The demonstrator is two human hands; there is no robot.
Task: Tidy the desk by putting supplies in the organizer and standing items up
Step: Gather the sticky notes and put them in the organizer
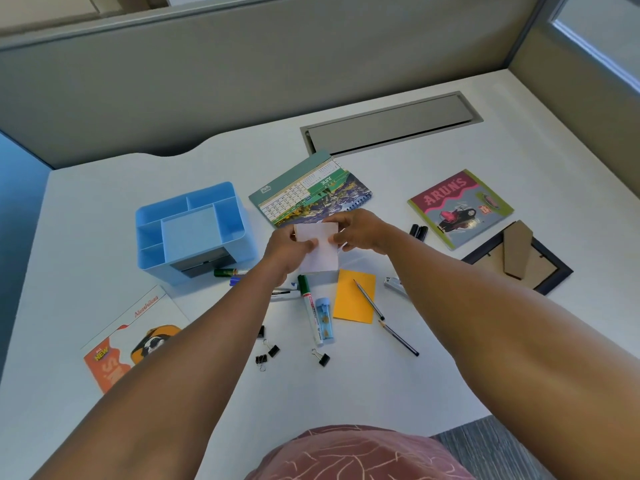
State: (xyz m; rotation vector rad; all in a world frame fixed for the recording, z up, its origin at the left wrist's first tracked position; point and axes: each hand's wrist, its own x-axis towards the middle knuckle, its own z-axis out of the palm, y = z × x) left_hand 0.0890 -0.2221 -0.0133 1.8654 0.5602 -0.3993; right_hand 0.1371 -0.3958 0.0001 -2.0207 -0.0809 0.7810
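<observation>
White notepad (pixel 320 251) held above the table (pixel 415 393), between both hands, just right of the blue organizer (pixel 194 230) and in front of the calendar (pixel 310 188). Left hand (pixel 289 249) pinches the pad's left edge, thumb on its top face; right hand (pixel 360 233) grips the upper right corner, fingers curled round it. Both grips are closed on the pad. The pad's lower part hangs free below the hands, tilted toward the camera.

Directly under the pad: orange notepad (pixel 355 296) flat on the table, a pencil (pixel 369 299) lying across it. A second pencil (pixel 398 337) lies just beyond its lower right corner. Left of the orange pad: green-capped marker (pixel 310 306) and a small blue case (pixel 323 318), side by side, touching or nearly so. Another green marker (pixel 230 271) and a blue pen (pixel 234 280) lie against the organizer's front. Binder clips (pixel 273 349) are scattered nearer the person.

Organizer compartments show nothing inside. Calendar lies flat. Picture frame (pixel 519 258) lies face down at right, beside a booklet (pixel 460 206).
</observation>
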